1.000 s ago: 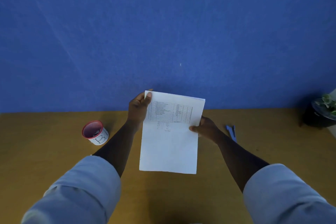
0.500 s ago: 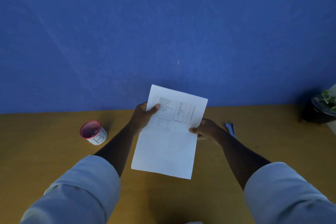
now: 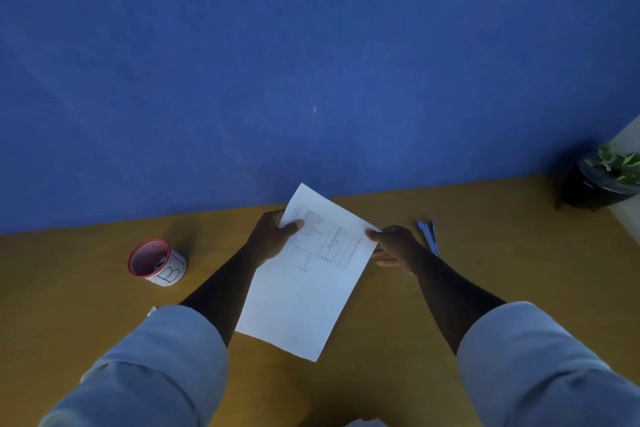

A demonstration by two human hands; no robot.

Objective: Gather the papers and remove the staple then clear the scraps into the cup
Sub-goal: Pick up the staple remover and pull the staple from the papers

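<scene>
My left hand pinches the papers near their upper left edge, thumb laid across the printed face and the other fingers tucked behind; my right hand grips the upper right corner the same way, thumb on top, fingers curled beneath; both are clamped on the sheets. The papers hang in the air above the table, rotated so the top corner points away toward the blue wall and the lower corner comes back toward me; a printed table of lines fills the upper part, the lower half is blank. I cannot make out a staple from here. My forearms reach forward and converge on the sheets, bare from the wrists back to my rolled pale blue sleeves. To my left, well apart from the papers, stands the red-rimmed white cup marked with a letter B, something small lying inside; just beyond my right hand lies a blue staple remover on the table; at the far right corner sits a potted plant.
</scene>
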